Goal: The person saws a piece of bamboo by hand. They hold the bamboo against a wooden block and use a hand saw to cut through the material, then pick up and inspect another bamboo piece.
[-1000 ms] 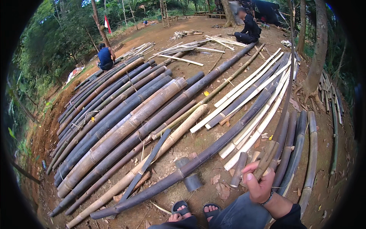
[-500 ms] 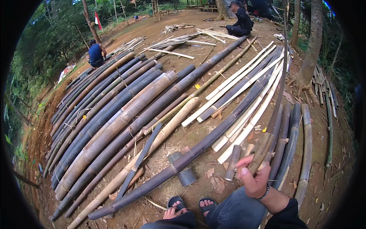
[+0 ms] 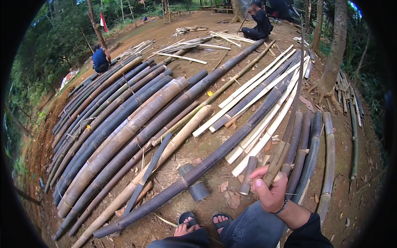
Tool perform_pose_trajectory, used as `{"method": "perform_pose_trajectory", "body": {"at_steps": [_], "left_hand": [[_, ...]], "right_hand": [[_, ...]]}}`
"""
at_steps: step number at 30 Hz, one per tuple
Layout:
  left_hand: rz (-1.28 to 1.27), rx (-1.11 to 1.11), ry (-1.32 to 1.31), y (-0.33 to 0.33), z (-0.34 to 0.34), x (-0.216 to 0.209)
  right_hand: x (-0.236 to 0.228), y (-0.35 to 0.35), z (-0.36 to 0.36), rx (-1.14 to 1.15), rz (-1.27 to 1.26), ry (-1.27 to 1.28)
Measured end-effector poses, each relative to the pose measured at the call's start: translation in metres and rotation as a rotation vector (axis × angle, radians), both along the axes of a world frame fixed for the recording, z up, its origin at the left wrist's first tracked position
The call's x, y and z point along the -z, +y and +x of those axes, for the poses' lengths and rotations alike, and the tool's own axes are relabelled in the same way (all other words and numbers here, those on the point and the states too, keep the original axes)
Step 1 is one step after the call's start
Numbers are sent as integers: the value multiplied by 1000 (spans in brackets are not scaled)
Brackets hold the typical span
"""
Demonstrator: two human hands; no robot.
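Observation:
At the lower right, my right hand (image 3: 271,188) is closed around the wooden handle of a machete (image 3: 294,111). Its long, narrow dark blade points up and away from me, passing in front of pale bamboo strips. A dark bamboo pole (image 3: 186,180) runs diagonally before my feet, resting across a short thick piece of dark bamboo (image 3: 199,191). Just left of my hand lies a short brown bamboo offcut (image 3: 248,175). My left hand is outside the picture.
Many bamboo poles (image 3: 124,140) lie side by side on the left. Split pale strips (image 3: 252,89) spread ahead, and more poles (image 3: 328,161) lie right. One person (image 3: 258,25) sits far ahead; another (image 3: 100,59) squats far left. A tree (image 3: 333,58) stands at right.
The view has shifted slightly, so the scene sits a little further left. The seated person far ahead now has an arm raised with a stick-like thing. My right hand keeps its grip on the machete.

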State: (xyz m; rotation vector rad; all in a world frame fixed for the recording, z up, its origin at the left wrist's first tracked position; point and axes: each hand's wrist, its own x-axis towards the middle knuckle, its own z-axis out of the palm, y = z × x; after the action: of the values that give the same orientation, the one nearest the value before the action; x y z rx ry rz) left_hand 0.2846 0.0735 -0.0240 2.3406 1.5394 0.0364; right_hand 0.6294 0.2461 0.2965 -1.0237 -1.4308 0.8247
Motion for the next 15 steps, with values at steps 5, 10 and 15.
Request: {"method": "perform_pose_trajectory", "body": {"at_steps": [5, 10, 15], "left_hand": [[15, -37, 41, -5, -2, 14], [-69, -30, 105, -3, -9, 10], [-75, -70, -6, 8, 12, -21]], "right_hand": [[-2, 0, 2, 3, 16, -31], [-7, 2, -3, 7, 72, -36], [7, 5, 3, 19, 57, -31]]}}
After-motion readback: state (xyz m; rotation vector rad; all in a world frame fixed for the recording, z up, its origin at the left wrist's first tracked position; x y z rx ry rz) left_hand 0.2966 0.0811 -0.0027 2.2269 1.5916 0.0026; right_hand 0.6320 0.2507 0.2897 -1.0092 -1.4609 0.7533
